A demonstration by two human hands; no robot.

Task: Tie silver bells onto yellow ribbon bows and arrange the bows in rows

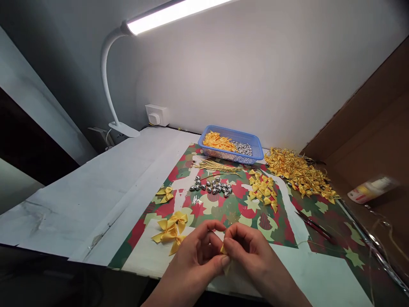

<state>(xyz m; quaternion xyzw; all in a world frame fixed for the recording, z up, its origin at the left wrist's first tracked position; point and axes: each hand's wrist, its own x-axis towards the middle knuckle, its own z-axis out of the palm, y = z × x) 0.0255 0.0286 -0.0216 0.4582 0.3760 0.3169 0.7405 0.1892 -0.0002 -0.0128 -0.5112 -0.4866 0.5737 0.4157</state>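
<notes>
Near the table's front edge, my left hand [202, 256] and my right hand [247, 247] meet with thumbs and fingertips pinched together. Between them a small piece of yellow ribbon bow [226, 269] shows, mostly hidden by the fingers. Just left of my left hand lie several loose yellow satin bows [171, 230]. Beyond the hands, several silver jingle bells [217, 186] are scattered on the patterned sheet [223, 209]. Behind the bells rests a bundle of thin gold ties [217, 165]. More yellow bows [263, 187] form a group to the right.
A blue basket [230, 160] at the back holds yellow bows and silver beads or bells. Right of it is a heap of bows with gold ties [297, 172]. Dark-tipped scissors or tweezers [315, 226], a bottle [367, 191] and a cardboard wall [367, 111] are at right; a lamp [107, 81] stands left.
</notes>
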